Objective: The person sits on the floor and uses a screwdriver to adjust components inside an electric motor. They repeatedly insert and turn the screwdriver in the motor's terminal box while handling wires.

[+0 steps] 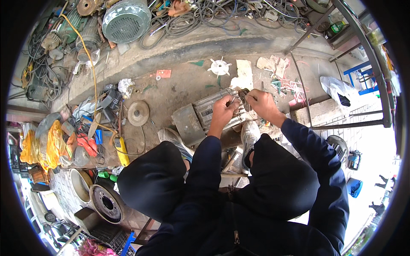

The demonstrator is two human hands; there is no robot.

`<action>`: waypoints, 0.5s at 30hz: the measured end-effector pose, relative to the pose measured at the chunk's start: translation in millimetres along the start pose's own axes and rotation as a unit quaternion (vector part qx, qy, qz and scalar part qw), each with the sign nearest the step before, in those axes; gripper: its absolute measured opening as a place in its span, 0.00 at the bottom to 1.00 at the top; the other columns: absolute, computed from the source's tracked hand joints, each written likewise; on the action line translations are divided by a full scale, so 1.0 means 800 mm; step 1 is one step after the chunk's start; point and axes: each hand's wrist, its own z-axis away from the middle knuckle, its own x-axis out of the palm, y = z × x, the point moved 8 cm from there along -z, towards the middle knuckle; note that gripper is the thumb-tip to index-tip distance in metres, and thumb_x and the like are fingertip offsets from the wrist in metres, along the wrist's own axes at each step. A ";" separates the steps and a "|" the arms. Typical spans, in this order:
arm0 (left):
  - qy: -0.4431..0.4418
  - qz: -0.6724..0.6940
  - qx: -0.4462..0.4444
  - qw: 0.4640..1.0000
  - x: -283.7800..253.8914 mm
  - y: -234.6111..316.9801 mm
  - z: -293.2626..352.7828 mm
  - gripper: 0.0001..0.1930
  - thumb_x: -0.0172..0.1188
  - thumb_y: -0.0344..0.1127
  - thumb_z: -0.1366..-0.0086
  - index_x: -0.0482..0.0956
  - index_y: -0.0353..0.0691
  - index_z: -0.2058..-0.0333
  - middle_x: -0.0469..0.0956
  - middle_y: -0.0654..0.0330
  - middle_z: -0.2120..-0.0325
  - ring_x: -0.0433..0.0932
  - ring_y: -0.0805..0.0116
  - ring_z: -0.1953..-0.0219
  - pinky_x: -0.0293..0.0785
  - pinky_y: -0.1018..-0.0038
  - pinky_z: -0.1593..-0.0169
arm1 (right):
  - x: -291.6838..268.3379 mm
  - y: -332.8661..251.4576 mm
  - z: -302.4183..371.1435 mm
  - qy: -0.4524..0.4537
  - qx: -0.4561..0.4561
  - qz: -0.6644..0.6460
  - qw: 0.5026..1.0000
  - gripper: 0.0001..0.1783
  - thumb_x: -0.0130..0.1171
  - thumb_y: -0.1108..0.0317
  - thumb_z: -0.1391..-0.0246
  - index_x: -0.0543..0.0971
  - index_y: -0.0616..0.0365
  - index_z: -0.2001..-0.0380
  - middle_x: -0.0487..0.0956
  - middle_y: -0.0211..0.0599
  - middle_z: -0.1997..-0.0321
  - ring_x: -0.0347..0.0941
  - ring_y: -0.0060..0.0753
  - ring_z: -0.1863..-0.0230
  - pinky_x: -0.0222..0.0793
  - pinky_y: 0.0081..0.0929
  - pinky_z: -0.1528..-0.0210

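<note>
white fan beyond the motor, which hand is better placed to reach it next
Probably the left hand, nearer the white fan; the right hand is farther right. Both are at the motor.

Motor workshop, by the look: a finned motor (188, 123), a larger grey motor (127, 22) beyond, heaped dark cables (188, 25) and a white fan wheel (219, 67) (lying loose on dusty ground (181, 87)).
</note>
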 end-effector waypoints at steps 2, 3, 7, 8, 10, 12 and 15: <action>-0.002 0.008 -0.005 1.000 0.002 0.002 0.000 0.01 0.64 0.23 0.31 0.82 0.33 0.64 0.80 0.65 0.75 0.74 0.79 0.75 0.71 0.77 0.72 | -0.013 -0.033 0.013 0.037 -0.173 0.106 0.979 0.07 0.67 0.67 0.42 0.81 0.57 0.64 0.79 0.40 0.66 0.81 0.52 0.63 0.80 0.44 0.62; 0.000 0.006 0.000 1.000 0.002 0.004 0.000 0.01 0.64 0.23 0.31 0.82 0.33 0.64 0.80 0.65 0.75 0.74 0.79 0.75 0.71 0.77 0.72 | -0.013 -0.043 0.019 0.034 -0.220 0.130 0.966 0.08 0.68 0.68 0.44 0.82 0.56 0.63 0.79 0.39 0.63 0.81 0.50 0.59 0.80 0.43 0.61; 0.002 0.005 -0.002 1.000 0.001 0.001 -0.001 0.03 0.65 0.23 0.31 0.81 0.33 0.66 0.80 0.65 0.75 0.74 0.79 0.76 0.71 0.76 0.72 | 0.000 -0.063 0.024 -0.002 -0.309 0.169 0.936 0.10 0.71 0.68 0.46 0.81 0.55 0.63 0.78 0.38 0.59 0.80 0.47 0.55 0.80 0.43 0.61; 0.000 0.010 -0.003 1.000 0.001 -0.001 -0.001 0.03 0.65 0.23 0.31 0.81 0.33 0.66 0.80 0.65 0.75 0.74 0.79 0.76 0.71 0.76 0.72 | 0.004 -0.063 0.021 -0.006 -0.309 0.171 0.936 0.09 0.70 0.68 0.45 0.80 0.56 0.64 0.78 0.39 0.61 0.80 0.48 0.57 0.80 0.43 0.61; 0.001 0.009 0.004 1.000 0.001 -0.005 -0.003 0.03 0.65 0.22 0.32 0.81 0.33 0.66 0.80 0.65 0.75 0.74 0.78 0.75 0.71 0.76 0.72 | 0.009 -0.063 0.013 0.007 -0.305 0.152 0.940 0.08 0.68 0.67 0.42 0.79 0.57 0.66 0.76 0.38 0.66 0.77 0.41 0.65 0.76 0.38 0.68; 0.002 -0.001 0.019 1.000 -0.001 -0.007 -0.006 0.03 0.65 0.21 0.32 0.81 0.33 0.67 0.80 0.65 0.75 0.74 0.78 0.75 0.71 0.75 0.72 | 0.019 -0.012 -0.011 -0.056 -0.047 -0.049 0.996 0.08 0.66 0.66 0.40 0.78 0.57 0.68 0.74 0.35 0.70 0.74 0.34 0.71 0.69 0.34 0.75; 0.010 -0.019 0.039 0.999 -0.001 -0.007 -0.006 0.03 0.65 0.21 0.33 0.81 0.33 0.67 0.80 0.65 0.76 0.74 0.79 0.75 0.71 0.76 0.72 | 0.077 0.062 0.029 -0.170 0.441 -0.387 0.792 0.10 0.64 0.65 0.37 0.78 0.57 0.69 0.72 0.31 0.75 0.70 0.28 0.79 0.60 0.31 0.82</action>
